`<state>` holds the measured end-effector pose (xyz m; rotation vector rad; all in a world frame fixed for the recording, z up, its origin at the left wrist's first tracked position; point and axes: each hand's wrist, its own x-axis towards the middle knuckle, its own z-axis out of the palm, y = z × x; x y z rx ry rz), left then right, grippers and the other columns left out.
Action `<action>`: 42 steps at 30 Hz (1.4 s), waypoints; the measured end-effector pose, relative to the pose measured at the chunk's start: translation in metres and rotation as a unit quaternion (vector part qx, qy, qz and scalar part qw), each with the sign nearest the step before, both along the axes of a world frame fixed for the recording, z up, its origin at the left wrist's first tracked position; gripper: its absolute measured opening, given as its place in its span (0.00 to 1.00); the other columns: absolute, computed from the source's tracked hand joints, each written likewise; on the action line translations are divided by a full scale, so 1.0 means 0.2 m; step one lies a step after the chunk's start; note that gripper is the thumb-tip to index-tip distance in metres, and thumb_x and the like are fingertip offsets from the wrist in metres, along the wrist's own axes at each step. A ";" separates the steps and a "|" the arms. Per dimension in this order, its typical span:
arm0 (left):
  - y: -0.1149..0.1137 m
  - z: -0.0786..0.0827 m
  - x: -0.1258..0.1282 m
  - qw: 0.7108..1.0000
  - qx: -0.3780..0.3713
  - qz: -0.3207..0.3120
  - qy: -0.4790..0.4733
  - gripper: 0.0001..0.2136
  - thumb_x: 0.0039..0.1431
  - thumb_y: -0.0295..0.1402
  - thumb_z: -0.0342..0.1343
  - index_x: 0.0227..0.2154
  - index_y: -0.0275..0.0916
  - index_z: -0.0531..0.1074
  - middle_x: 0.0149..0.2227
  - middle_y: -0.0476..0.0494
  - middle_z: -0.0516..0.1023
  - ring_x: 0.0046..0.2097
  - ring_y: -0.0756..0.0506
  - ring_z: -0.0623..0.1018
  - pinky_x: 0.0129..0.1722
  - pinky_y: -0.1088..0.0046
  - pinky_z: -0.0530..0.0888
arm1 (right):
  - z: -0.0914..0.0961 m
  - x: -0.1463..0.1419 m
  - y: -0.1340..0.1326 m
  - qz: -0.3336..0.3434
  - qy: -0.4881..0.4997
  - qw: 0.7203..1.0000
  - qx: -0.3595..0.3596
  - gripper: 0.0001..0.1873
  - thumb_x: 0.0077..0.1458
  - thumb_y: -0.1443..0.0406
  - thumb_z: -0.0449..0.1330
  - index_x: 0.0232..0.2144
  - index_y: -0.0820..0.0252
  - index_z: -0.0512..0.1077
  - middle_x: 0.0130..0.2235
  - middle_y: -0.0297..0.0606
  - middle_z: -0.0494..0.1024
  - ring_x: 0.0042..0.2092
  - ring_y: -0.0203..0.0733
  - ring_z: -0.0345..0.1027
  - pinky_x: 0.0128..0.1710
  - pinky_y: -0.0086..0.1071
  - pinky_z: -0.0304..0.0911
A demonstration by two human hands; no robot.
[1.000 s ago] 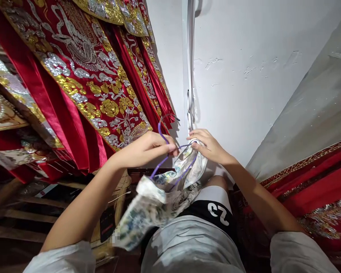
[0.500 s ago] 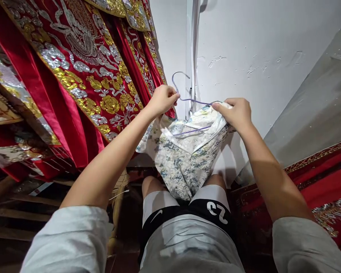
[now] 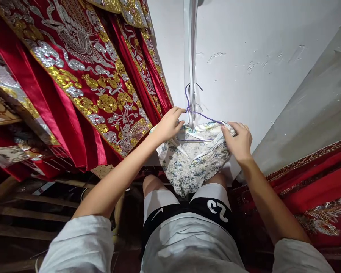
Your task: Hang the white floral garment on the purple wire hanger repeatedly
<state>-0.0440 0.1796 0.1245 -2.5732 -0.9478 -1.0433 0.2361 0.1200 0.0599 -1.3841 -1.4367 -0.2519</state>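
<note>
A pale garment (image 3: pixel 192 161) with a blue floral print hangs on a thin purple wire hanger (image 3: pixel 191 110) in front of me, above my knees. My left hand (image 3: pixel 168 124) is closed on the garment's left shoulder, its fingers pinching the hanger wire just below the hook. My right hand (image 3: pixel 238 141) is closed on the right shoulder of the garment, over the hanger's end. The hook stands up in front of a grey strip (image 3: pixel 190 57) that runs down the white wall.
Heavy red robes (image 3: pixel 82 79) with gold and silver embroidery hang close at my left. More red embroidered cloth (image 3: pixel 321 189) lies at the right under a grey sheet (image 3: pixel 315 110). Wooden slats (image 3: pixel 22 212) and a woven basket edge (image 3: pixel 102 170) sit low at left.
The garment went from bunched low at my lap to spread across the hanger, was lifted high, and has now come down a little and nearer the wall.
</note>
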 end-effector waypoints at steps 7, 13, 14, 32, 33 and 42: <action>-0.09 -0.56 0.00 0.948 0.050 0.069 -0.306 0.20 0.63 0.33 0.58 0.56 0.43 0.63 0.60 0.32 0.66 0.64 0.35 0.67 0.63 0.51 0.65 | -0.19 -0.28 0.11 0.134 0.058 0.986 0.079 0.18 0.65 0.61 0.54 0.50 0.53 0.81 0.62 0.46 0.74 0.69 0.54 0.57 0.68 0.59 0.50; 0.01 -0.96 0.16 0.792 -0.279 0.059 -0.540 0.15 0.56 0.36 0.64 0.36 0.41 0.61 0.31 0.52 0.65 0.30 0.51 0.68 0.33 0.76 0.68 | -0.40 -0.53 0.05 0.290 0.213 0.933 -0.022 0.19 0.64 0.56 0.55 0.50 0.58 0.78 0.56 0.50 0.79 0.59 0.51 0.71 0.62 0.47 0.64; 0.01 -1.00 0.18 0.781 -0.303 0.048 -0.544 0.15 0.57 0.37 0.63 0.31 0.42 0.59 0.27 0.55 0.61 0.27 0.52 0.64 0.30 0.76 0.65 | -0.46 -0.55 0.03 0.275 0.273 0.921 -0.043 0.20 0.64 0.54 0.54 0.48 0.59 0.77 0.52 0.51 0.81 0.52 0.50 0.75 0.55 0.44 0.68; -0.41 -1.31 0.34 0.790 -0.313 0.051 -0.524 0.09 0.56 0.29 0.55 0.41 0.39 0.70 0.41 0.42 0.76 0.44 0.43 0.76 0.47 0.67 0.72 | -0.81 -0.48 -0.05 0.244 0.289 0.836 -0.397 0.22 0.58 0.51 0.53 0.17 0.55 0.65 0.18 0.34 0.69 0.21 0.38 0.59 0.27 0.33 0.57; -0.41 -1.33 0.35 0.805 -0.313 0.062 -0.500 0.10 0.55 0.29 0.57 0.41 0.40 0.70 0.40 0.42 0.75 0.44 0.43 0.76 0.47 0.66 0.72 | -0.80 -0.47 -0.06 0.261 0.292 0.831 -0.395 0.23 0.58 0.49 0.53 0.18 0.55 0.65 0.18 0.33 0.68 0.21 0.38 0.58 0.26 0.33 0.57; -0.43 -1.30 0.37 0.877 -0.262 0.034 -0.401 0.07 0.64 0.32 0.53 0.29 0.41 0.67 0.32 0.45 0.70 0.37 0.43 0.72 0.39 0.68 0.68 | -0.60 -0.37 -0.14 0.366 0.296 0.795 -0.382 0.18 0.48 0.51 0.64 0.20 0.58 0.71 0.20 0.32 0.72 0.21 0.35 0.58 0.22 0.30 0.56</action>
